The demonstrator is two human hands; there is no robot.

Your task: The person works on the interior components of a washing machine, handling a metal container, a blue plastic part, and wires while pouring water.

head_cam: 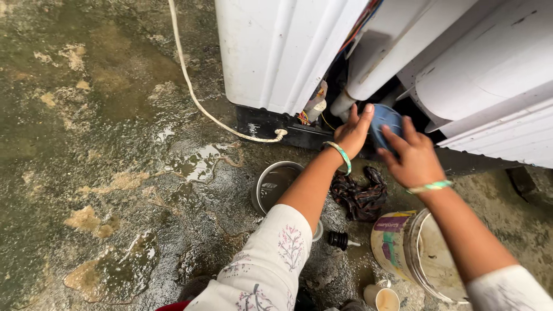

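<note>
Both hands grip a round blue cap (pixel 385 124) at the open underside of the tipped white machine (pixel 288 52): left hand (pixel 352 131) fingers curl on its left rim, right hand (pixel 410 156) fingers press its lower right, above the wet floor (pixel 115 144).

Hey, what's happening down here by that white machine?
A person is reaching both hands into the open underside of a white appliance that stands on a wet concrete floor. The left hand and the right hand both hold a round blue part against the opening. Below the arms lie a dark rag, a steel bowl, a tipped plastic bucket, a small cup and a black cap.
</note>
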